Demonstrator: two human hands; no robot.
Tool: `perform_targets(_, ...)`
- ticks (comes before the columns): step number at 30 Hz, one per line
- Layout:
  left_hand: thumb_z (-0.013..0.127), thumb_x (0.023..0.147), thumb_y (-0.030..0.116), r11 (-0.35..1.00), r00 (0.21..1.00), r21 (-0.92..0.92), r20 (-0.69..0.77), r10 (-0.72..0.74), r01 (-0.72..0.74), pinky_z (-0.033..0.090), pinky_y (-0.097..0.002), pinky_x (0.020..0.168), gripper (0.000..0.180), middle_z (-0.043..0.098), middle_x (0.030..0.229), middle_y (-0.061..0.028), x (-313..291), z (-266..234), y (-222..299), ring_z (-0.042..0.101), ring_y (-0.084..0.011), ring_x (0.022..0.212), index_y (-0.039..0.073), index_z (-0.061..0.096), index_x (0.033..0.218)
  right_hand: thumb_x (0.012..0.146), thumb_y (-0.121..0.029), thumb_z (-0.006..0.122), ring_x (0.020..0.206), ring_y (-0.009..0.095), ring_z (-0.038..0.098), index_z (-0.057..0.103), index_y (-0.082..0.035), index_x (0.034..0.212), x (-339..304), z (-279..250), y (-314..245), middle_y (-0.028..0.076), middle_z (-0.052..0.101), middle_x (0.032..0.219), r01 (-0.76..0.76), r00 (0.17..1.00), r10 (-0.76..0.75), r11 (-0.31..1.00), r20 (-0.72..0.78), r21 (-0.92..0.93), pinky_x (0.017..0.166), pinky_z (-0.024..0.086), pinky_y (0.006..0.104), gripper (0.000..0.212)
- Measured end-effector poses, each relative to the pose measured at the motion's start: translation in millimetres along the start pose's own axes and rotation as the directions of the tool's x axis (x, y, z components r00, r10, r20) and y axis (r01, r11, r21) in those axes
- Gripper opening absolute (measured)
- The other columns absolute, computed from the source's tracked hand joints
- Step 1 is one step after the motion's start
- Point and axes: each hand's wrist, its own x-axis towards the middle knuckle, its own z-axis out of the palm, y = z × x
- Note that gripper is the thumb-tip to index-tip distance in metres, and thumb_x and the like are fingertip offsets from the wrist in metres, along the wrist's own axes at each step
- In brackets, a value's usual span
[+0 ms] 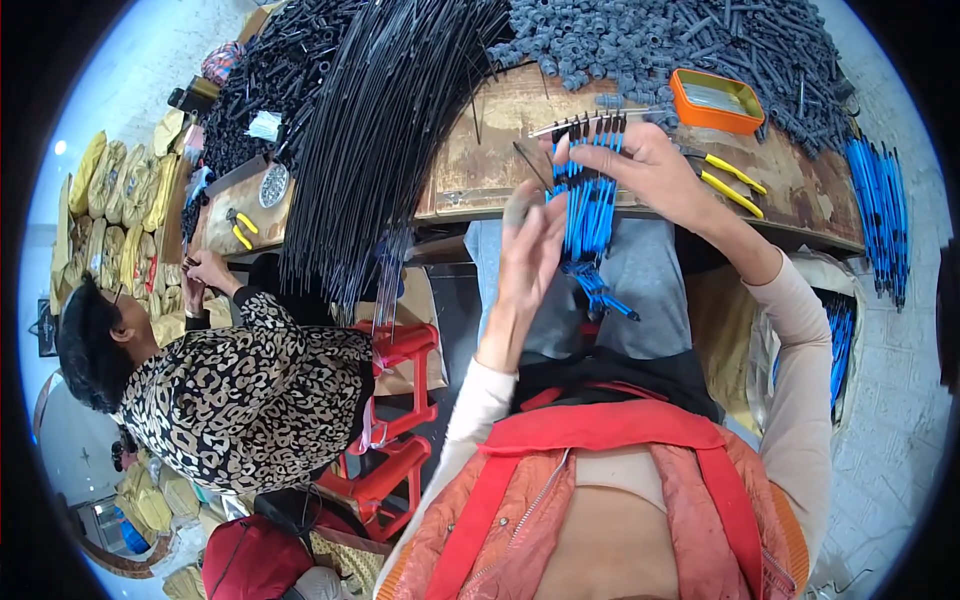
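My right hand (645, 170) closes round the upper part of a bundle of blue rods (590, 215) with black ends, held upright over my lap at the table edge. The rods' lower ends fan out above my knees. Left of the bundle, my left hand (530, 245) is raised with its fingers apart and slightly bent, the tips near the rods and somewhat blurred. A thin black rod (530, 165) slants between those fingertips and the bundle; whether the left hand touches it, I cannot tell. Behind the black ends, a thin metal rod (545, 130) lies on the wooden table (500, 120).
Yellow-handled pliers (735, 180) and an orange tray (715, 122) lie to the right. Grey fittings (640, 45) and long black rods (375, 150) cover much of the table. More blue rods (880, 210) hang at the right edge. A co-worker (240, 390) sits at left beside red stools (400, 400).
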Motion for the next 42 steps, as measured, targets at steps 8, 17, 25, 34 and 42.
perform_targets(8, 0.082, 0.075, 0.025, -0.23, 0.768, 0.8, 0.597, 0.232, -0.553, 0.045, -0.0397, 0.099, 0.067, 0.062, 0.122, -0.0214, 11, 5, 28, 0.057, -0.0346, 0.118, -0.001, 0.053, 0.13, 0.095, -0.032, 0.061, 0.061, 0.006, 0.047, 0.07, -0.006, 0.109, 6, 7, 20, -0.001, 0.058, 0.066, 0.12, 0.993, -0.119, 0.962, 0.018, -0.247, 0.053, 0.038, 0.0279, 0.031)
perform_targets(17, 0.075, 0.078, 0.033, -0.085, 0.54, 0.533, 0.832, -0.13, -0.842, 0.044, -0.0408, 0.103, 0.046, 0.059, 0.13, -0.0082, 59, 2, 30, 0.051, -0.0315, 0.127, 0.018, 0.064, 0.12, 0.087, -0.011, 0.065, 0.108, 0.025, 0.06, 0.071, -0.008, 0.107, -24, 28, 46, 0.01, 0.065, 0.117, 0.354, 0.934, -0.337, 0.916, 0.119, -0.188, 0.091, 0.047, 0.0355, 0.021)
perform_targets(25, 0.07, 0.079, 0.032, -0.151, 0.55, 0.529, 0.793, -0.262, -0.835, 0.039, -0.042, 0.109, 0.05, 0.056, 0.135, -0.0105, 63, -2, 41, 0.046, -0.0311, 0.131, 0.013, 0.062, 0.125, 0.08, -0.003, 0.069, 0.114, 0.028, 0.058, 0.07, -0.007, 0.106, -27, 40, 35, 0.01, 0.061, 0.125, 0.472, 0.877, -0.48, 0.853, 0.019, -0.223, 0.098, 0.046, 0.0382, 0.026)
perform_targets(34, 0.074, 0.075, 0.035, -0.342, 0.582, 0.477, 0.729, -0.36, -0.809, 0.037, -0.044, 0.111, 0.05, 0.055, 0.136, -0.0108, 57, 13, 34, 0.046, -0.0325, 0.131, 0.013, 0.067, 0.119, 0.097, -0.029, 0.057, 0.126, 0.029, 0.051, 0.026, -0.002, 0.147, -49, 16, 55, 0.022, 0.045, 0.139, 0.529, 0.812, -0.454, 0.837, -0.366, 0.136, 0.106, 0.037, 0.0405, 0.065)
perform_targets(42, 0.074, 0.076, 0.036, -0.334, 0.571, 0.474, 0.753, -0.325, -0.815, 0.038, -0.041, 0.111, 0.05, 0.055, 0.137, -0.0091, 59, 16, 31, 0.047, -0.0292, 0.131, 0.013, 0.067, 0.119, 0.08, -0.012, 0.067, 0.083, 0.028, 0.065, 0.069, 0.0, 0.095, -10, -230, 78, 0.016, 0.068, 0.091, -0.051, 0.974, -0.188, 0.367, -0.127, -0.929, 0.074, 0.051, 0.0333, 0.019)
